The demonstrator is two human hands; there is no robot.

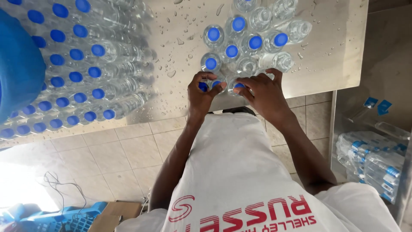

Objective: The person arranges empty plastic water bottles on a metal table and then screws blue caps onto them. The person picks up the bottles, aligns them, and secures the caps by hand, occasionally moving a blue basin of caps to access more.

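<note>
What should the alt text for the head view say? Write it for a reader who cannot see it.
Seen from above, a person's left hand and right hand grip blue-capped clear bottles at the near edge of a bottle cluster on a wet metal table. A bigger block of bottles stands left; wrapped packs lie lower right.

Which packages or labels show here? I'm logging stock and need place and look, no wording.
Shrink-wrapped bottle packs: lower right, on the floor; clear film, blue and white labels.
Loose blue labels: right, beyond the packs; small squares.
Cardboard box: bottom left; brown, open flaps.
No screens or signs.
</note>
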